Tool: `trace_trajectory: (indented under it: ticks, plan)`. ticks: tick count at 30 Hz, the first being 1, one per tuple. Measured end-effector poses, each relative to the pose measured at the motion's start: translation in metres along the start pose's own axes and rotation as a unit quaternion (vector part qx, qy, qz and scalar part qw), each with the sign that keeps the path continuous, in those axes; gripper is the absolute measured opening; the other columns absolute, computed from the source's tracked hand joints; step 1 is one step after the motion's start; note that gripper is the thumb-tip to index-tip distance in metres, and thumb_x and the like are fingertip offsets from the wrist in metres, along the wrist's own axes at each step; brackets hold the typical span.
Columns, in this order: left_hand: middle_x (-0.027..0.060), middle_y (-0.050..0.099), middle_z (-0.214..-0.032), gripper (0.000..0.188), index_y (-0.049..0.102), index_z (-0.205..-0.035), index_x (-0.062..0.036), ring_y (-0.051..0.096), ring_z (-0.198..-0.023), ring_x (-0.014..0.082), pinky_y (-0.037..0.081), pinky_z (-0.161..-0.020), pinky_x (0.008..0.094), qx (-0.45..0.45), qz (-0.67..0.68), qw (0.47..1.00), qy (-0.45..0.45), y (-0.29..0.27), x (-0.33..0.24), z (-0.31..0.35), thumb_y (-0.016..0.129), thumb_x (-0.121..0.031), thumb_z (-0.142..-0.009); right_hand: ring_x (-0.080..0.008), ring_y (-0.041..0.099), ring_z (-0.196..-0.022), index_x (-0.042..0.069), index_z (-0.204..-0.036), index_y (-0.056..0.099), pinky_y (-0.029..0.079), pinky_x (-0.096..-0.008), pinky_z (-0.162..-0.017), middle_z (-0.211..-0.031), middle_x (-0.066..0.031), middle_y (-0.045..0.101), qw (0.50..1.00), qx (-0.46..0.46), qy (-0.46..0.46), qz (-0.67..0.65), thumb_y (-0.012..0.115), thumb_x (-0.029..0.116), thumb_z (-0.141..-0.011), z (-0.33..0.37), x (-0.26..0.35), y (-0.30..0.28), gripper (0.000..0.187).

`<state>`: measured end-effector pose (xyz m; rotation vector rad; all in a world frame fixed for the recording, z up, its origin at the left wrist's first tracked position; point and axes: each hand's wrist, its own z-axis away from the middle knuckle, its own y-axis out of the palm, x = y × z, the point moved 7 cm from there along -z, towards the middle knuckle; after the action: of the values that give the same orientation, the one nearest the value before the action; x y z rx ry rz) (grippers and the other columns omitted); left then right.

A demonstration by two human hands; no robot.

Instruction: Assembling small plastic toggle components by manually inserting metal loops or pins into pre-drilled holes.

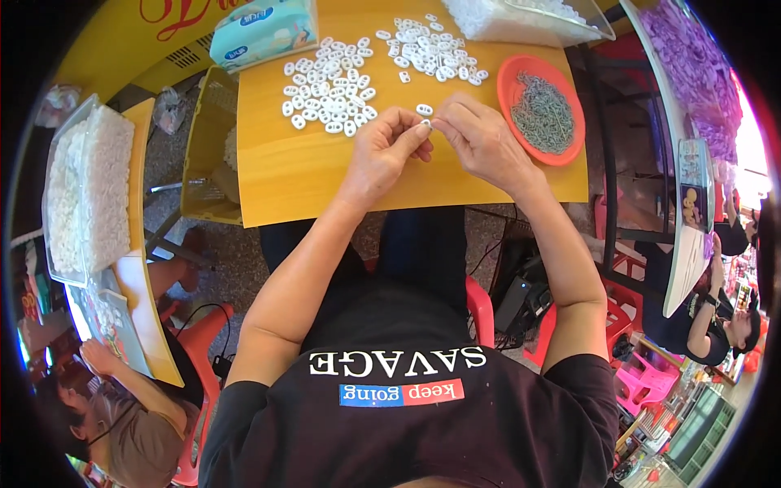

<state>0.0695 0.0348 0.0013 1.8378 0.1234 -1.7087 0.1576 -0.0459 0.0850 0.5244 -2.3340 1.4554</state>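
Over the near half of the yellow table, both my hands meet fingertip to fingertip. My left hand is closed in a pinch on a small white oval piece, of which only a bit shows. Against it, my right hand has its thumb and fingers pressed together; what they grip is hidden. A single white oval piece with two holes lies just beyond my fingertips. Farther off are two loose piles of the same pieces, a left pile and a right pile. An orange-red bowl of thin grey metal screws or pins stands right of my right hand.
A blue tissue pack lies at the table's far left corner. At the far right is a clear bin of white pieces. A yellow crate stands left of the table. Other people sit at tables on both sides.
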Motion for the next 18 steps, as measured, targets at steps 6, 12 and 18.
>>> trace_trajectory:
  ticks: [6,12,18]
  plan:
    - [0.0053,0.063,-0.077,0.011,0.058,-0.094,0.0018,0.06,-0.068,0.0107,0.05,-0.064,0.0239,0.004,-0.014,1.0,0.002,0.002,-0.0023,-0.0002,0.06,-0.009,-0.095,-0.0323,0.057,-0.073,-0.001,-0.088,0.055,0.047,-0.0376,-0.063,-0.081,-0.0133,0.055,0.999,-0.015,-0.001,-0.039,0.061,-0.001,-0.086,0.0057,-0.0018,0.0039,0.006]
    - [0.0048,0.064,-0.079,0.014,0.059,-0.097,0.0001,0.061,-0.073,0.0112,0.049,-0.07,0.0248,0.012,-0.041,0.999,-0.002,0.0042,0.0019,-0.0009,0.059,-0.014,-0.097,-0.0304,0.056,-0.071,-0.001,-0.091,0.055,0.046,-0.0351,-0.063,-0.084,-0.0131,0.055,0.997,0.002,0.032,-0.072,0.06,0.003,-0.09,0.0077,-0.0074,-0.0009,0.007]
    - [0.005,0.062,-0.077,0.013,0.057,-0.095,0.0013,0.06,-0.069,0.0109,0.051,-0.065,0.0246,0.007,-0.01,1.0,-0.007,0.004,-0.0022,-0.0007,0.06,-0.011,-0.095,-0.0346,0.058,-0.075,0.001,-0.091,0.053,0.047,-0.0407,-0.063,-0.084,-0.0141,0.055,0.997,0.018,0.035,-0.063,0.059,0.005,-0.09,0.0063,-0.0056,-0.0025,0.007]
